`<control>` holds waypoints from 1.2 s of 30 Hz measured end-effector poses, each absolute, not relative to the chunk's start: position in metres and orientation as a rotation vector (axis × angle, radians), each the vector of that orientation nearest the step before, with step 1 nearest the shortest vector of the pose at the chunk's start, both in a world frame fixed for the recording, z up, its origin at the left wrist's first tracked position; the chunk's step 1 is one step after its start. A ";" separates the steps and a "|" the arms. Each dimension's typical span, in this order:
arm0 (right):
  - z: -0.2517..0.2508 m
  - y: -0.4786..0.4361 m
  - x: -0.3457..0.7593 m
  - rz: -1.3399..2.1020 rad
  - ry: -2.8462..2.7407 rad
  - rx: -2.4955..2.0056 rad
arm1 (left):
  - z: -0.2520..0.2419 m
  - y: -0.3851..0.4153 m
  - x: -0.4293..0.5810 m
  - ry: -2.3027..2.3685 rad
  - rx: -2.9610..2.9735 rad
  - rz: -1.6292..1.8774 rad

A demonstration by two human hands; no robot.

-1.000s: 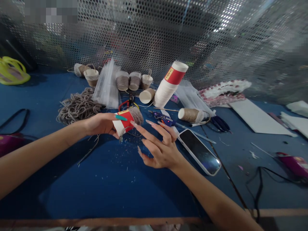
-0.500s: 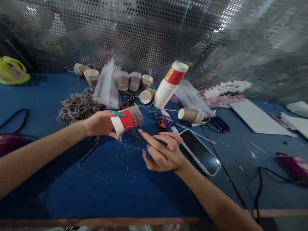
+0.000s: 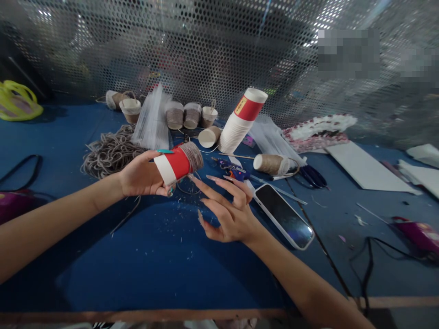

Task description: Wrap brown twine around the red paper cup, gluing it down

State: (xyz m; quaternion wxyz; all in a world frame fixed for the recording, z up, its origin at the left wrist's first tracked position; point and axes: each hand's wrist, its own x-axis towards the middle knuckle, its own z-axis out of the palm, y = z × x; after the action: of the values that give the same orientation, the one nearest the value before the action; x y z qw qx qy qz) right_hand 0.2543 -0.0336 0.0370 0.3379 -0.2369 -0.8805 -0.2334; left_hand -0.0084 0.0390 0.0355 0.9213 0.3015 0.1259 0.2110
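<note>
1. In the head view, a red-and-white paper cup (image 3: 173,165) is gripped on its side by the left hand (image 3: 142,176) and raised above the blue surface (image 3: 154,265). The white rim end is clasped between thumb and fingers, so the twine-wound base end is left free and turned toward the right
2. The right hand (image 3: 229,214) is held released just beside that wound end, with fingers spread and nothing grasped. Whether a fingertip touches the cup cannot be told
3. A loose twine pile (image 3: 109,151) is seen behind the left hand, seemingly kept within reach as a supply
4. A glue gun (image 3: 231,170) and a phone (image 3: 284,215) are laid just beyond the right hand, the phone face up
5. Further back, a leaning cup stack (image 3: 242,121) and a row of twine-covered cups (image 3: 181,115) are set near the perforated screen (image 3: 206,55), apparently parked out of the way of the hands
</note>
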 end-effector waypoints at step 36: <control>0.037 -0.032 0.254 -0.549 -2.244 -0.773 | 0.035 0.034 -0.006 0.298 0.657 0.355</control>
State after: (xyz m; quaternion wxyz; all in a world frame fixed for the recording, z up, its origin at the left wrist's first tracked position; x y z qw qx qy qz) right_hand 0.2541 -0.0323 0.0369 0.3455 -0.2976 -0.8645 -0.2115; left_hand -0.0058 0.0340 0.0348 0.9203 0.3195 0.1449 0.1730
